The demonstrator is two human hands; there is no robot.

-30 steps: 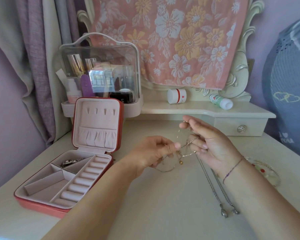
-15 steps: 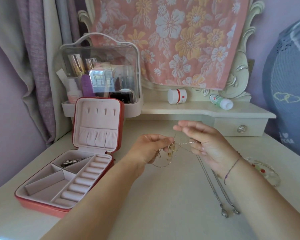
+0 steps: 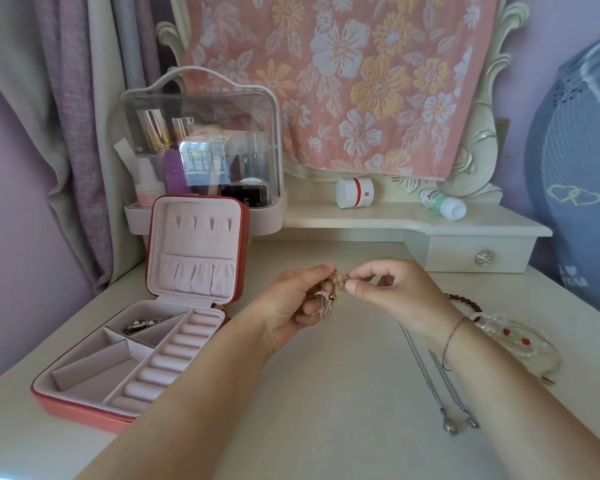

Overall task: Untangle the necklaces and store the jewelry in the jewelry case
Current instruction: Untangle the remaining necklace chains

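Both hands meet mid-frame above the table. Left hand pinches a tangled gold necklace between thumb and forefinger. Its other fingers are curled and loose loops of chain hang down against them. Right hand pinches the same tangle from the 3 o'clock side with thumb and forefinger, the rest of its fingers curled in. The tangle is held off the tabletop, right between the two sets of fingertips. A thin thread bracelet sits on the right wrist.

Jewelry case lies open at 8 o'clock from the hands, with its lid upright, red outside and pale pink lining. A silver piece lies in the tray's far left compartment.

Two silver chains lie on the table at 5 o'clock from the hands — partly hidden by the right forearm, pendants at the near ends. Beaded bracelets are heaped at 4 o'clock beside the right wrist, and a dark bead strand lies just behind them.

Clear makeup organizer stands at 11 o'clock, just behind the case. On the shelf at 1 o'clock are a white jar and a small bottle lying on its side. A floral towel hangs at 12 o'clock.
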